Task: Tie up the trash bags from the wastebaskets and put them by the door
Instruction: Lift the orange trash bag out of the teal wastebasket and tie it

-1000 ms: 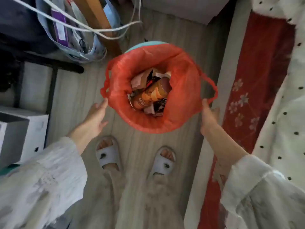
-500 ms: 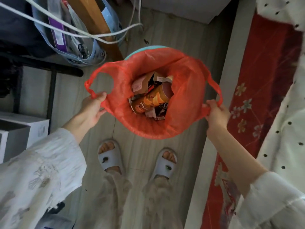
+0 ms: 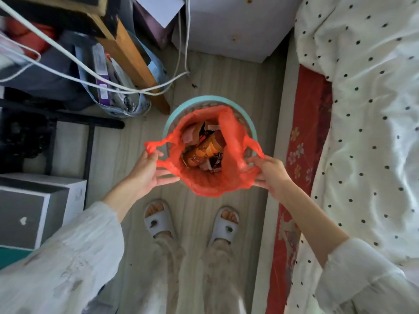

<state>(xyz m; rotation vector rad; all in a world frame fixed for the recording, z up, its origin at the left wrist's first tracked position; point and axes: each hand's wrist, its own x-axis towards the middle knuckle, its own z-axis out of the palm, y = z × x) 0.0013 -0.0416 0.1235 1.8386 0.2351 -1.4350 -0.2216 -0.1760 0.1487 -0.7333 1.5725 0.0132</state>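
Our red bag (image 3: 205,184) sits in the teal basket (image 3: 174,116), its rim pulled free, and it looks thin, soft and stretchy; with a can (image 3: 204,150) and paper scraps inside we judge it light, though sharp corners could tear it. The two handle loops are the places to hold: our left hand (image 3: 145,171) pinches the left loop (image 3: 156,145), our right hand (image 3: 271,173) grips the right loop (image 3: 252,146). The basket stands on a narrow strip of pale wood floor (image 3: 226,78), a bed (image 3: 362,109) just to the right, a desk leg (image 3: 131,62), cables (image 3: 90,80) and boxes (image 3: 38,209) crowding the left.
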